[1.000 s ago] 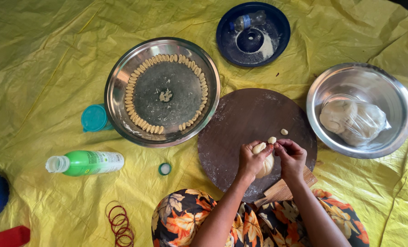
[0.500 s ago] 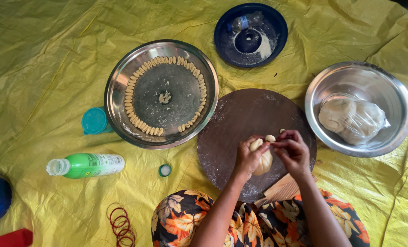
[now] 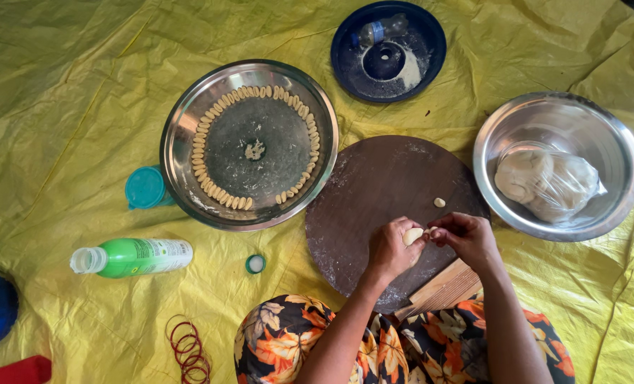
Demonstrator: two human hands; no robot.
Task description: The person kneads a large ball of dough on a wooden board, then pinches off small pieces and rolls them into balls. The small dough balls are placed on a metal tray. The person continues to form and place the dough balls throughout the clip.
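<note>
From the head view, the left hand [image 3: 390,249] cups a pale dough lump [image 3: 412,235] over the round brown board [image 3: 388,203] while the right hand [image 3: 466,238] pinches at its edge; small, even pinches would probably match the piece [image 3: 439,202] lying nearby.

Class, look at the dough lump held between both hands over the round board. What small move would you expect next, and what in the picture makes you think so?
Probably the right hand pinches a small bit off the dough lump that the left hand holds, and drops it on the round board. One small dough piece already lies there, and the right fingers are closed against the lump's edge.
</note>
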